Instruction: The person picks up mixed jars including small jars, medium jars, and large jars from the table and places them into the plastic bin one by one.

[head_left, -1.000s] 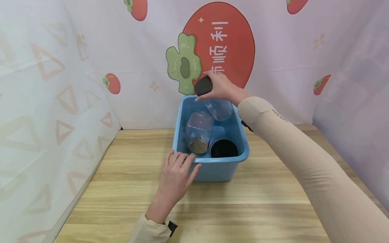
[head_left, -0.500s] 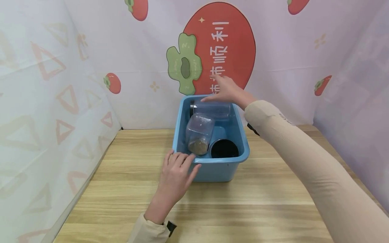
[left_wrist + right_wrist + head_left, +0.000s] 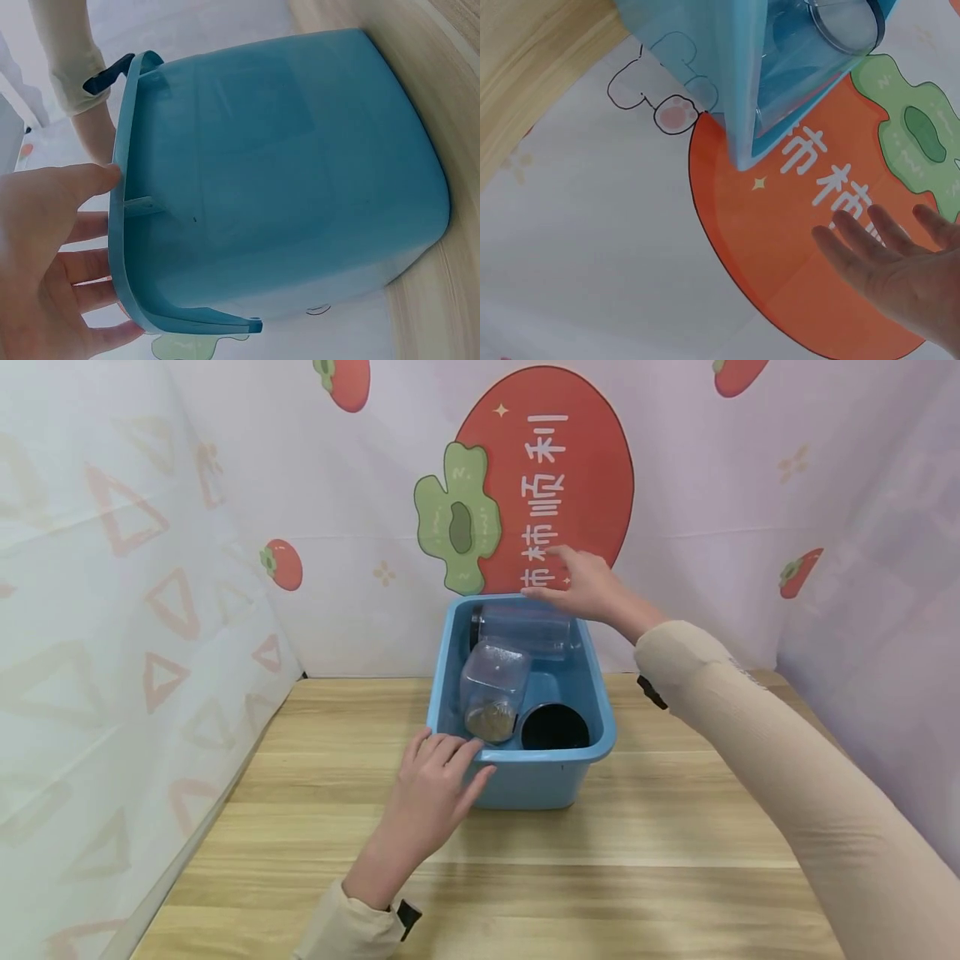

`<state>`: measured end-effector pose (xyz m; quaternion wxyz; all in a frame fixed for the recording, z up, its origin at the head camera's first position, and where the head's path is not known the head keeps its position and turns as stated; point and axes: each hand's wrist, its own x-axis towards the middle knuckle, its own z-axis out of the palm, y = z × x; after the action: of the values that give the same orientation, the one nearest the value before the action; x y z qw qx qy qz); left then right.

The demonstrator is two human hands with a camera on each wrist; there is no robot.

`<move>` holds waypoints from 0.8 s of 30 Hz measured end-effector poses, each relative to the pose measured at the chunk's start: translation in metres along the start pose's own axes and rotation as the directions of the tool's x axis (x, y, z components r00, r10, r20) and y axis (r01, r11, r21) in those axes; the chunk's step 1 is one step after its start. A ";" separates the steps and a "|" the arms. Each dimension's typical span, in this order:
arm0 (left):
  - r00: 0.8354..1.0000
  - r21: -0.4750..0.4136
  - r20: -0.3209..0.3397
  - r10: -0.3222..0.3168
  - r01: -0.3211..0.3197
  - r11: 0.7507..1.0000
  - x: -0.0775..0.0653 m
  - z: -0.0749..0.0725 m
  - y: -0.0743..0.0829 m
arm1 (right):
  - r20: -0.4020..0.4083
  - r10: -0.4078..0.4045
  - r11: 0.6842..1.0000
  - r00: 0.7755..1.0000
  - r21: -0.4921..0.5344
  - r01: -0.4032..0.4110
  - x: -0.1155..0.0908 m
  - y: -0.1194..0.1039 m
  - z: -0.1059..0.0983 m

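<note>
A blue plastic tub (image 3: 606,727) stands on the table. My left hand (image 3: 427,785) holds its near left rim, fingers over the edge and thumb (image 3: 94,180) on the outer side. Inside, a clear jar (image 3: 528,631) lies across the far end, its black lid to the left. A second clear jar (image 3: 495,681) leans at the left, a brownish round end toward me. At the near right, a black round top (image 3: 555,727) shows; the body under it is mostly hidden. My right hand (image 3: 588,583) hovers past the far right rim, fingers apart, holding nothing.
A light wood-grain table (image 3: 315,827) carries the tub. A white cloth backdrop (image 3: 360,627) with persimmon prints hangs close behind it. Pale cloth side walls (image 3: 135,693) flank the table left and right.
My right hand has let go of the clear jar with the black lid, which now lies across the tub's far end. That hand then drew away right. The left hand stays on the rim.
</note>
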<state>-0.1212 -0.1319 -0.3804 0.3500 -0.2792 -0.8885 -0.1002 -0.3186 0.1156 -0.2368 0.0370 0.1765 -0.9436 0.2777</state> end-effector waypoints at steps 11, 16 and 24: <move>1.000 -0.072 0.028 0.009 -0.007 0.997 -0.002 -0.012 -0.003 | -0.004 -0.001 1.000 1.000 0.022 0.001 -0.018 0.008 0.006; 0.999 -0.091 0.010 0.032 -0.031 0.995 0.001 -0.015 -0.005 | -0.034 -0.012 1.000 0.999 0.027 0.013 -0.026 0.012 0.007; 0.996 -0.161 -0.028 0.085 -0.089 0.983 0.016 -0.025 -0.012 | -0.041 -0.001 0.999 0.999 0.032 0.003 -0.039 0.017 0.004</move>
<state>-0.1229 -0.1443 -0.3510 0.3394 -0.3443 -0.8607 -0.1598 -0.2880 0.1393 -0.2557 0.0536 0.1722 -0.9379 0.2962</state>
